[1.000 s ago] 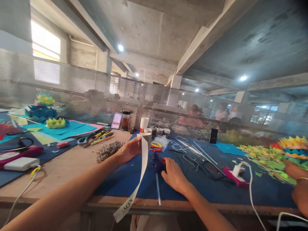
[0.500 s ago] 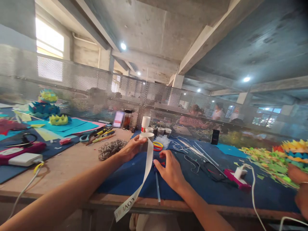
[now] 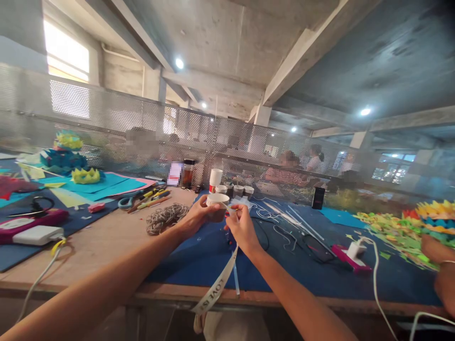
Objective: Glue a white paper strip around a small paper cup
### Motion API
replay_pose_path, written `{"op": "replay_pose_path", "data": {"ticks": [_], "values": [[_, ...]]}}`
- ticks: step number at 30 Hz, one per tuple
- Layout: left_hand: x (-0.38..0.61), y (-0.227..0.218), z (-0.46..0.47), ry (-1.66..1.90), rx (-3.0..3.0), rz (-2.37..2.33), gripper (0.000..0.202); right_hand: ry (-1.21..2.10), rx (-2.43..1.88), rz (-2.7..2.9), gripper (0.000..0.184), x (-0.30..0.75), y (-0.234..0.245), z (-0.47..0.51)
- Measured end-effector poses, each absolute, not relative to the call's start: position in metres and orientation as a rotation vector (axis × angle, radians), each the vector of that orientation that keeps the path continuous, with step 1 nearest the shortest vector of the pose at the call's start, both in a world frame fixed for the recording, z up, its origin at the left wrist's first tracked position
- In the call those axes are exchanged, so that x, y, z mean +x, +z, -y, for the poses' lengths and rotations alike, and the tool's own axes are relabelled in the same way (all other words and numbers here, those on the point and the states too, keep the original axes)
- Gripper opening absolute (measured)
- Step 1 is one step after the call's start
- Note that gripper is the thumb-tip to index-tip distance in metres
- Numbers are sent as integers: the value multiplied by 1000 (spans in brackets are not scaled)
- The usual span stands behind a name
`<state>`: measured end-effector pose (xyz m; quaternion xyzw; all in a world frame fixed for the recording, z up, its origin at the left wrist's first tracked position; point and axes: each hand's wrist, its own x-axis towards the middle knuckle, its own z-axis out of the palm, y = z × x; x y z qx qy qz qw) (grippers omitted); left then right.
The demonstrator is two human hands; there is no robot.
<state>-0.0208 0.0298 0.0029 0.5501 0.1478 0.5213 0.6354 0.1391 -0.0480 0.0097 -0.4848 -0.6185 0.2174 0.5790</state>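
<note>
On your table (image 3: 103, 244), a tangle of grey cord (image 3: 166, 217) lay beside the blue mat (image 3: 199, 260). Teal scissors (image 3: 125, 202) and a yellow paper crown (image 3: 84, 175) sat farther left, and a white charger (image 3: 353, 248) lay to your right.

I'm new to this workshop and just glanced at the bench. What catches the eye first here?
Dead centre, the left hand holds a small cup while the right hand pinches a white printed ribbon that trails from it over the near edge of the table. Bright spiky paper shapes flank this: a blue and yellow pile far left, a green and orange heap at the right.
</note>
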Motion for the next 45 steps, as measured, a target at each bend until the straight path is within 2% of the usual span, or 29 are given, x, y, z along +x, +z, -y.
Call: {"op": "replay_pose_path", "data": {"ticks": [6, 18, 32, 40, 45], "values": [[-21, 3, -30, 1154, 1240, -329, 51, 251, -1151, 1512, 24, 146, 20, 53], [-24, 2, -30, 1033, 1262, -221, 41, 288, -1039, 1487, 31, 158, 24, 51], [-23, 6, -25, 921, 1231, -164, 56, 381, -961, 1410, 32, 159, 22, 45], [-23, 9, -21, 869, 1268, -136, 56, 416, -950, 1390, 33, 160, 20, 41], [-23, 12, -17, 846, 1279, -90, 48, 409, -964, 1393, 34, 162, 18, 38]]}}
